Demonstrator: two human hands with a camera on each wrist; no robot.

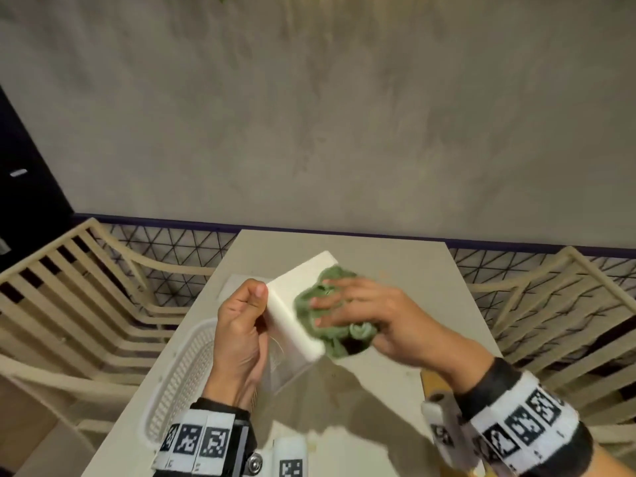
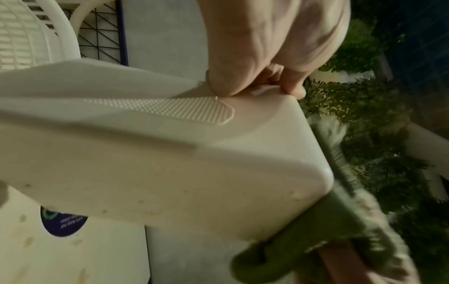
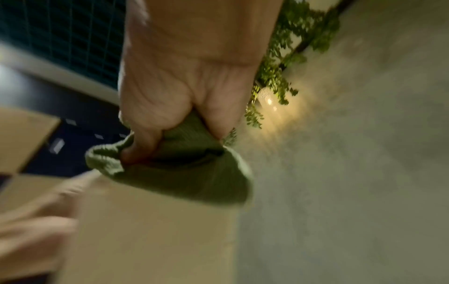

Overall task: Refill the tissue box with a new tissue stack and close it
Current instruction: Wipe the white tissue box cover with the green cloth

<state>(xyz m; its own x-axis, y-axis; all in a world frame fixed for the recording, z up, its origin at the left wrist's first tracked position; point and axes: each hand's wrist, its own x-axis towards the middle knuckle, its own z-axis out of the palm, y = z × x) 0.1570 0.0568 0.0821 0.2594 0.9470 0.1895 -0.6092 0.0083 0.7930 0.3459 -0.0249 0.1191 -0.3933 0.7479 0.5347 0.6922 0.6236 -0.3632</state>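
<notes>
A white rectangular plastic tissue box [image 1: 296,315] is held tilted above the pale beige table [image 1: 378,256], raised off its surface. It is gripped at its near-left edge by the left hand [image 1: 241,335], whose thumb and curled fingers [image 2: 226,82] are clamped on the rim. A crumpled green cloth [image 1: 330,325] is pressed against the box's upper right face by the right hand [image 1: 375,318]; the fingers are spread over the cloth in the head view, while the thumb [image 3: 143,138] is seen pinching a fold of it. A white slotted plastic basket [image 1: 179,376] lies on the table just left of the box, beneath the left wrist.
</notes>
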